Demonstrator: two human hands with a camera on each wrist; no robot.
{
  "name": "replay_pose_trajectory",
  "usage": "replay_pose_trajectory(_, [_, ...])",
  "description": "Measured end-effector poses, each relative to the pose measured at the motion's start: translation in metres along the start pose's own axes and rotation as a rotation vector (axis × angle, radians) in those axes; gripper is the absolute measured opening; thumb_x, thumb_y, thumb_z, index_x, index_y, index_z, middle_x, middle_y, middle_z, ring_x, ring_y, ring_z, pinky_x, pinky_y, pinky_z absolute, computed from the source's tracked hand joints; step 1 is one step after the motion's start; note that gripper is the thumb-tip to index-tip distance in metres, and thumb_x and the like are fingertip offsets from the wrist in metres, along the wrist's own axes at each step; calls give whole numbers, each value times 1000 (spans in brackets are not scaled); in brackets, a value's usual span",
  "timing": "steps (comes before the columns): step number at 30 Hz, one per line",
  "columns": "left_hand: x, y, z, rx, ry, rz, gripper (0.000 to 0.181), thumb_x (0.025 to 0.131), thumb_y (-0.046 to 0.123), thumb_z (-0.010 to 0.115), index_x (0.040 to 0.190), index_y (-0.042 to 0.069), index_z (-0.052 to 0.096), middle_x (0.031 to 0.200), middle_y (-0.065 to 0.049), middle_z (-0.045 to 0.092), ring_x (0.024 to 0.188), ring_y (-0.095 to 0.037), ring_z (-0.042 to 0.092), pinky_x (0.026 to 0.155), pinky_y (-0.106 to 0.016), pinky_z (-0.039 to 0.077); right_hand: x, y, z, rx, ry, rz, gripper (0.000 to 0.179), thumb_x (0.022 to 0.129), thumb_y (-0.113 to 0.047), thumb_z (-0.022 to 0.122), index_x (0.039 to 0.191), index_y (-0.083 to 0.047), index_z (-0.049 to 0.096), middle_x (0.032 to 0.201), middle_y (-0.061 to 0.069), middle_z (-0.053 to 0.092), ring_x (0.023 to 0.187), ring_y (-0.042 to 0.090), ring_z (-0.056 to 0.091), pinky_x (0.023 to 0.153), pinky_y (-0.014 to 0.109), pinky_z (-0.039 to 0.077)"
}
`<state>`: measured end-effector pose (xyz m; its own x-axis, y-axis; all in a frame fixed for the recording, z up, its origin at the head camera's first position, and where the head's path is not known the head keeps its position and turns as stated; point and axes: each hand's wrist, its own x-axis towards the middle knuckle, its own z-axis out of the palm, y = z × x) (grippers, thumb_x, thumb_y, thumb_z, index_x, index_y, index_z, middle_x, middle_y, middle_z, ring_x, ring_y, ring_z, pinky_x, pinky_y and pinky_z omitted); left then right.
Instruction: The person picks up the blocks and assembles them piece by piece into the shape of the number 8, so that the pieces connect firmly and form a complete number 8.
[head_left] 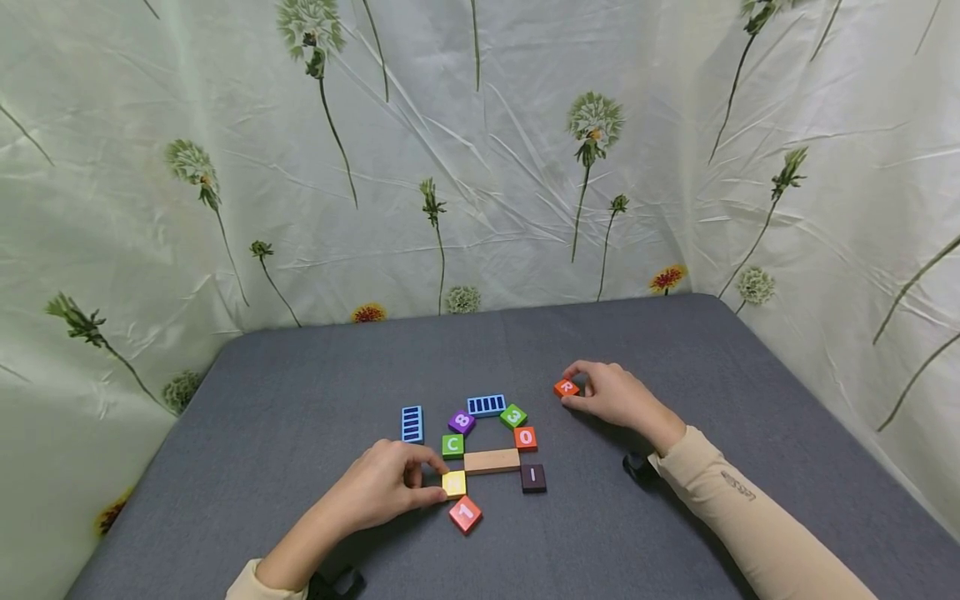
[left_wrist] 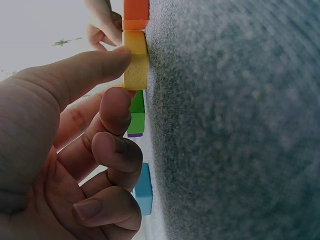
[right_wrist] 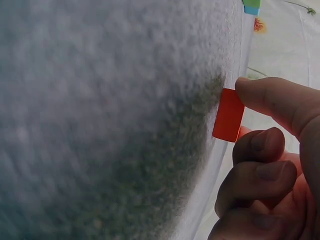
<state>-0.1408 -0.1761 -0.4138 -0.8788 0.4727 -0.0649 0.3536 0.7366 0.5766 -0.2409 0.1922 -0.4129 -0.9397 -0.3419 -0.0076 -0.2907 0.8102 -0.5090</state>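
Note:
My left hand [head_left: 381, 485] pinches a yellow block [head_left: 454, 486] by its edges between thumb and index finger, and the block stays on the table. A red block marked 1 [head_left: 466, 515] lies at its near corner, turned askew. Just beyond the yellow one is a green C block [head_left: 452, 447]; a plain wooden bar [head_left: 491, 462] runs to the right. Off to the right, my right hand [head_left: 613, 398] holds an orange-red R block [head_left: 566, 388] between thumb and finger. The right wrist view shows this block [right_wrist: 229, 115] low at the cloth surface.
A purple 8 block [head_left: 462, 422], a green 3 block [head_left: 513, 416], an orange 0 block [head_left: 525, 438] and a dark block [head_left: 533, 478] form an arch with the bar. Blue barred blocks lie behind [head_left: 487, 406] and to the left [head_left: 412, 424]. Grey cloth covers the table [head_left: 337, 367].

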Motion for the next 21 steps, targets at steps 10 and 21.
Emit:
replay_pose_trajectory(10, [0, 0, 0, 15, 9, 6, 20, 89, 31, 90, 105, 25, 80, 64, 15, 55, 57, 1, 45, 53, -22, 34, -8, -5, 4, -39, -2, 5, 40, 97, -31, 80, 129, -8, 72, 69, -4, 54, 59, 9, 47, 56, 28, 36])
replay_pose_trajectory(21, [0, -1, -1, 9, 8, 10, 19, 89, 31, 89, 105, 25, 80, 64, 15, 56, 56, 1, 45, 53, -22, 35, -16, -12, 5, -34, -12, -24, 40, 95, -32, 83, 126, -8, 72, 67, -7, 53, 57, 7, 45, 54, 25, 33])
